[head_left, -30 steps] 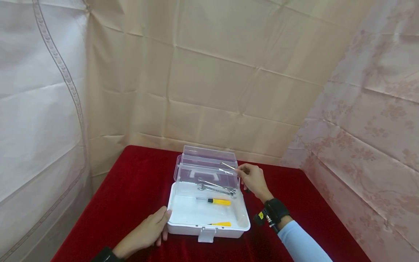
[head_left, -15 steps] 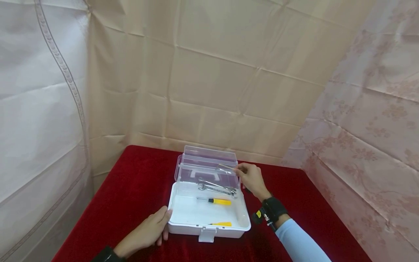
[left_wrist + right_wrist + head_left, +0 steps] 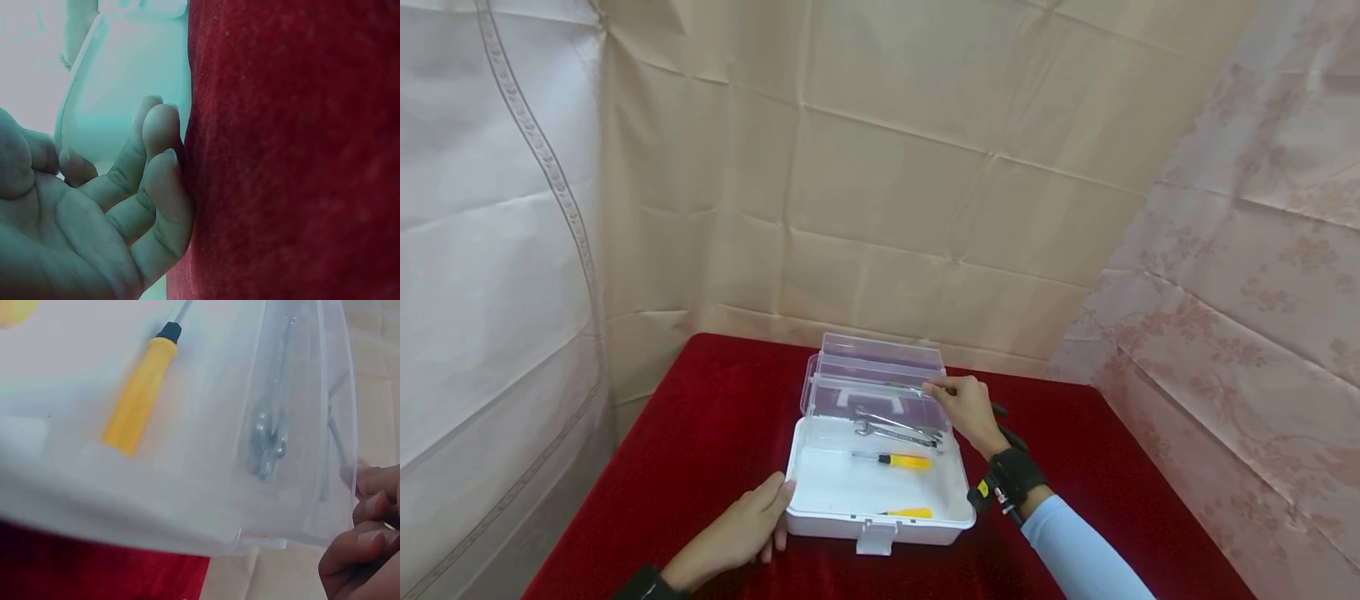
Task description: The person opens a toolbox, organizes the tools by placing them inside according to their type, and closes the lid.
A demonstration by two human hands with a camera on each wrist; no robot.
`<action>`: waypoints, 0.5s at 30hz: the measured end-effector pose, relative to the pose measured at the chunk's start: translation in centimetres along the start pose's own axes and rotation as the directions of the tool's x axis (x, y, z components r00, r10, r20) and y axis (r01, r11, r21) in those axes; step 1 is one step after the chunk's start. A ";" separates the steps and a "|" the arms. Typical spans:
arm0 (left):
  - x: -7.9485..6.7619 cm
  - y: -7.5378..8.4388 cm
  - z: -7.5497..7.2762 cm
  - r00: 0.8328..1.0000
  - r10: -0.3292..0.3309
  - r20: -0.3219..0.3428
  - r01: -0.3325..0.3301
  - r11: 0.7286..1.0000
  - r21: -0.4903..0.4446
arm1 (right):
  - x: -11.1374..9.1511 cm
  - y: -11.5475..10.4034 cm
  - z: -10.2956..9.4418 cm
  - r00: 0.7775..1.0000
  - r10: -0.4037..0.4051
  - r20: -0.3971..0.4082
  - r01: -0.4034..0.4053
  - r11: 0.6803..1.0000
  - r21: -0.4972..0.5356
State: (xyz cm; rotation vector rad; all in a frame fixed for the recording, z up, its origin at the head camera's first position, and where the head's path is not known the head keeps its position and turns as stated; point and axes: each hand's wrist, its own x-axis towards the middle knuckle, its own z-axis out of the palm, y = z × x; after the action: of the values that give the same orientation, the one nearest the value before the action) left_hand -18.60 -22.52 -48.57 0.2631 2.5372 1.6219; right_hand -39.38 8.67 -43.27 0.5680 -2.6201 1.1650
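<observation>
My left hand [image 3: 751,518] is at the front left corner of a white toolbox [image 3: 805,527], thumb at the rim, other fingers curled against the outer wall. The toolbox's clear lid [image 3: 820,392] stands open at the back. Over that lid, my right hand [image 3: 966,408] pinches a thin, bent metal rod, by its shape a hex key [image 3: 337,440]; it shows faintly through the plastic. Several wrenches [image 3: 895,432] lie at the back of the box. A yellow screwdriver [image 3: 908,461] lies mid-box, and a second yellow screwdriver [image 3: 913,513] by the front wall partly hides.
Two dark handle-like shapes [image 3: 1013,439] lie behind my right wrist on the red tablecloth [image 3: 722,417]. A clear latch [image 3: 876,538] hangs at the toolbox front. Draped cloth walls [image 3: 880,217] stand behind and at both sides.
My right hand has moved slightly left and lowered the hex key from above the lid's edge to against or inside the clear lid. The left hand has stayed put.
</observation>
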 end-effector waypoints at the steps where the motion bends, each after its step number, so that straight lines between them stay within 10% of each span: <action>1: 0.0 0.0 0.0 1.000 -0.001 0.000 0.001 1.000 -0.002 | -0.1 0.2 -0.1 1.000 0.004 0.001 -0.004 1.000 0.001; 10: 0.0 0.1 0.1 1.000 -0.014 0.017 0.014 1.000 -0.006 | -1.3 7.5 -4.1 0.984 0.143 -0.102 -0.153 0.983 -0.101; 15: 0.0 0.1 -0.2 1.000 -0.015 0.021 0.015 1.000 0.003 | -3.3 14.5 -7.2 0.964 0.265 0.021 -0.253 0.937 -0.239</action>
State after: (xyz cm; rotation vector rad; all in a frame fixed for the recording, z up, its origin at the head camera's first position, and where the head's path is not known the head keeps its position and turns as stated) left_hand -18.65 -22.63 -48.45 0.2592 2.5201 1.6024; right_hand -42.34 23.77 -49.29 0.2134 -2.8906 0.8929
